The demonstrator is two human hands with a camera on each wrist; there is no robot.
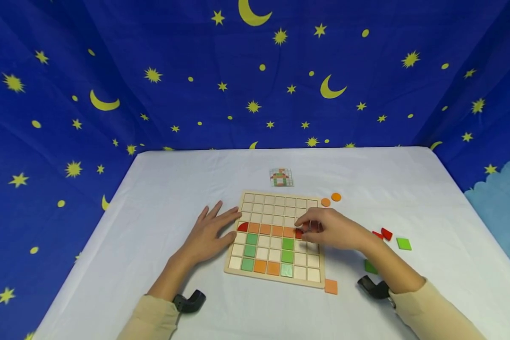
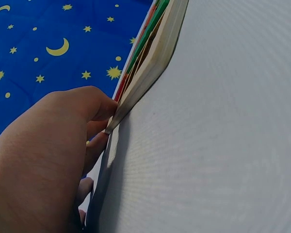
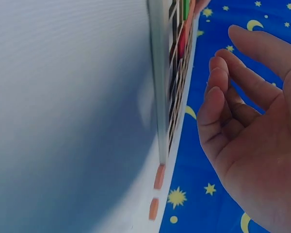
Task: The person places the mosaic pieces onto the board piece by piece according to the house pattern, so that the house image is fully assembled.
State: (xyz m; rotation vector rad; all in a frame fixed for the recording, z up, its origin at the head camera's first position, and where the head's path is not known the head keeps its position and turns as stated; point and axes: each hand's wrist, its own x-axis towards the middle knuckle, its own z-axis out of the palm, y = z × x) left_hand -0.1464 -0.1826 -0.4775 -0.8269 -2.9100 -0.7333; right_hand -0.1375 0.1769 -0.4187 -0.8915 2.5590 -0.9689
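A wooden grid board point(image 1: 274, 280) lies on the table, with orange, green and red tiles in some of its squares. My left hand point(image 1: 207, 237) rests at the board's left edge, its fingertips and thumb touching the frame with fingers fairly straight. Above the right side of the board is my right hand point(image 1: 337, 229), fingers loosely bent and thumb apart. In the right wrist view nothing shows between those fingers. Just under its fingertips sits a red tile point(image 1: 299, 233) at the end of the orange row; another red quarter-round tile point(image 1: 243, 227) sits at the row's left end.
A small pattern card point(image 1: 282, 177) lies behind the board. Orange discs point(image 1: 336, 197) are by its far right corner, an orange square point(image 1: 331, 286) by its near right corner. Red pieces point(image 1: 386, 233) and green squares point(image 1: 404, 243) lie farther right. Star-patterned blue cloth surrounds the white table.
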